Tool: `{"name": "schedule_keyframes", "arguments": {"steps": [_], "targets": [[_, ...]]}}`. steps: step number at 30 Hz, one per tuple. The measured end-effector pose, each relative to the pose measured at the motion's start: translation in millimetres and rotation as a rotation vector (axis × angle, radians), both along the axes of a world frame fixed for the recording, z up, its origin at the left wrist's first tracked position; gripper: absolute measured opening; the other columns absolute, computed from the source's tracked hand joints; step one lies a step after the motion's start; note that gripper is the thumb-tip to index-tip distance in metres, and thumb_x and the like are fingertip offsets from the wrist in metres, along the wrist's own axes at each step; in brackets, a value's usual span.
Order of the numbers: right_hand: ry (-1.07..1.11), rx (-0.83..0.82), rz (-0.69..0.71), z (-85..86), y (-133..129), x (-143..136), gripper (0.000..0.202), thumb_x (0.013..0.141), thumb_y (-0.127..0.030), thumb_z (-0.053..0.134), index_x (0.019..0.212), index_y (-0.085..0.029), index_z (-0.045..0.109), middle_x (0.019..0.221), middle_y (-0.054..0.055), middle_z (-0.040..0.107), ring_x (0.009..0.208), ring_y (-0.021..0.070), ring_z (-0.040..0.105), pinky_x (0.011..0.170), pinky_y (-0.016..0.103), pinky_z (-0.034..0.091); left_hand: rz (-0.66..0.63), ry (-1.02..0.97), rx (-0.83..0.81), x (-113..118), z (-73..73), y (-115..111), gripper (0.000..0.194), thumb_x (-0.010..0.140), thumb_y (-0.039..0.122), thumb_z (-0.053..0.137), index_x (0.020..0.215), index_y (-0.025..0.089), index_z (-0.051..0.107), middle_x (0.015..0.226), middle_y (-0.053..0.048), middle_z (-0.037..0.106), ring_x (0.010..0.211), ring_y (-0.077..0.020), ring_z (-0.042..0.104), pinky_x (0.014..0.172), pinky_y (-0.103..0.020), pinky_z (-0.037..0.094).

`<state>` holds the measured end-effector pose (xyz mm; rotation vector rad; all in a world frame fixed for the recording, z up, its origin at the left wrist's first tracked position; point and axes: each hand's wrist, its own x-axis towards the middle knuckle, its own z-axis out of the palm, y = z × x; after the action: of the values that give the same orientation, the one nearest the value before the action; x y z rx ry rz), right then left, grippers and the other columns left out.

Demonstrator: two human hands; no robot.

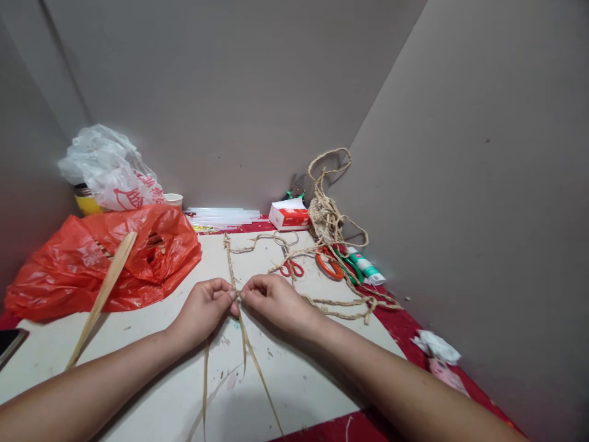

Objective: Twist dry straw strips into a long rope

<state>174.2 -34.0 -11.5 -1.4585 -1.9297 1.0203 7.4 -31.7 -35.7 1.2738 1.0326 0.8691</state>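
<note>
A thin braided straw cord (230, 261) runs down the white board to my fingers. My left hand (207, 310) pinches it from the left, thumb against forefinger. Close beside it, my right hand (271, 299) pinches the same spot from the right. Below my fingers, loose flat straw strands (251, 350) hang apart toward the board's near edge. The exact crossing of the strands is hidden by my fingertips. From the cord's far end, more braid (257, 239) trails right toward a tangled heap of braided cord (329, 215).
A red plastic bag (59, 264) with a long straw strip (103, 288) lies left. Red-handled scissors (292, 268), orange-handled scissors (329, 265) and a glue tube (365, 266) lie right. A small red-and-white box (289, 216) stands at the back wall. The white board (151, 393) covers a red cloth.
</note>
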Motion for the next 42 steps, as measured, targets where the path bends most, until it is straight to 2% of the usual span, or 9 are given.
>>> {"name": "schedule_keyframes", "arguments": {"steps": [7, 12, 20, 24, 29, 32, 34, 39, 42], "targets": [[0.435, -0.578, 0.052, -2.5, -8.9, -3.7, 0.024, 0.085, -0.027, 0.043, 0.070, -0.013, 0.056, 0.046, -0.004, 0.051, 0.031, 0.0039, 0.033, 0.032, 0.016, 0.022, -0.030, -0.048, 0.077, 1.5, -3.4, -3.2, 0.019, 0.082, 0.032, 0.054, 0.073, 0.015, 0.052, 0.060, -0.001, 0.062, 0.058, -0.0114, 0.058, 0.060, -0.022, 0.043], [0.572, -0.677, -0.070, -10.0, -22.8, -24.3, 0.024, 0.084, -0.027, 0.041, 0.070, -0.013, 0.054, 0.049, 0.000, 0.056, 0.032, 0.0081, 0.050, 0.028, 0.014, 0.028, -0.045, -0.096, 0.006, 3.8, -1.2, -7.1, 0.018, 0.081, 0.032, 0.053, 0.073, 0.017, 0.049, 0.046, 0.005, 0.052, 0.041, -0.0090, 0.049, 0.045, -0.019, 0.035], [0.717, -0.687, -0.275, -12.6, -32.8, -46.0, 0.028, 0.087, -0.034, 0.039, 0.072, -0.013, 0.052, 0.053, 0.001, 0.057, 0.037, 0.0087, 0.052, 0.031, 0.015, 0.034, -0.048, -0.145, -0.144, 5.2, 4.6, -10.2, 0.022, 0.077, 0.037, 0.058, 0.073, 0.019, 0.047, 0.040, 0.008, 0.045, 0.030, -0.0086, 0.042, 0.035, -0.018, 0.030], [0.643, -0.612, -0.234, -6.7, -38.2, -47.4, 0.027, 0.086, -0.037, 0.039, 0.077, -0.015, 0.052, 0.061, 0.002, 0.058, 0.044, 0.0096, 0.053, 0.035, 0.016, 0.035, 0.019, -0.098, -0.122, 3.8, 6.3, -9.2, 0.022, 0.075, 0.037, 0.060, 0.076, 0.017, 0.051, 0.042, 0.007, 0.048, 0.031, -0.0064, 0.038, 0.034, -0.016, 0.025], [0.139, -0.398, 0.233, 26.9, -48.8, -19.2, 0.031, 0.079, -0.040, 0.052, 0.064, -0.014, 0.059, 0.059, 0.002, 0.056, 0.057, 0.0115, 0.052, 0.048, 0.020, 0.037, 0.065, -0.153, -0.155, -1.2, 18.6, -3.2, 0.020, 0.071, 0.029, 0.065, 0.077, 0.015, 0.053, 0.063, 0.000, 0.063, 0.038, -0.0031, 0.041, 0.038, -0.015, 0.029], [-0.006, 0.029, 0.028, 44.4, -40.4, 3.6, 0.027, 0.080, -0.039, 0.053, 0.070, -0.016, 0.064, 0.066, 0.003, 0.061, 0.064, 0.0132, 0.053, 0.059, 0.024, 0.039, -0.016, -0.169, -0.218, -4.0, 23.8, 1.0, 0.021, 0.071, 0.029, 0.067, 0.076, 0.014, 0.053, 0.059, 0.002, 0.061, 0.032, -0.0007, 0.026, 0.033, -0.017, 0.017], [0.145, 0.094, -0.158, 42.6, -28.2, 9.6, 0.023, 0.081, -0.037, 0.053, 0.082, -0.017, 0.064, 0.078, 0.005, 0.064, 0.073, 0.0147, 0.056, 0.067, 0.025, 0.042, -0.064, -0.185, -0.249, -4.8, 23.2, 3.3, 0.021, 0.070, 0.029, 0.067, 0.076, 0.014, 0.053, 0.061, 0.002, 0.061, 0.032, -0.0001, 0.021, 0.033, -0.018, 0.012], [0.657, -0.455, -0.058, 5.9, -7.4, -10.8, 0.029, 0.076, -0.043, 0.060, 0.081, -0.015, 0.056, 0.072, 0.002, 0.059, 0.058, 0.0089, 0.054, 0.055, 0.021, 0.043, -0.100, -0.207, -0.266, -4.9, 16.5, 5.9, 0.023, 0.071, 0.030, 0.067, 0.079, 0.016, 0.051, 0.061, 0.001, 0.061, 0.032, -0.0002, 0.023, 0.033, -0.017, 0.012], [0.696, -0.643, 0.057, -6.5, -5.2, -22.1, 0.035, 0.077, -0.049, 0.057, 0.071, -0.016, 0.048, 0.056, -0.006, 0.045, 0.037, 0.0019, 0.032, 0.034, 0.015, 0.025, -0.082, -0.169, -0.258, -5.4, 16.3, 4.9, 0.024, 0.070, 0.030, 0.067, 0.080, 0.017, 0.049, 0.051, 0.005, 0.055, 0.032, -0.0015, 0.026, 0.034, -0.016, 0.013]]}}
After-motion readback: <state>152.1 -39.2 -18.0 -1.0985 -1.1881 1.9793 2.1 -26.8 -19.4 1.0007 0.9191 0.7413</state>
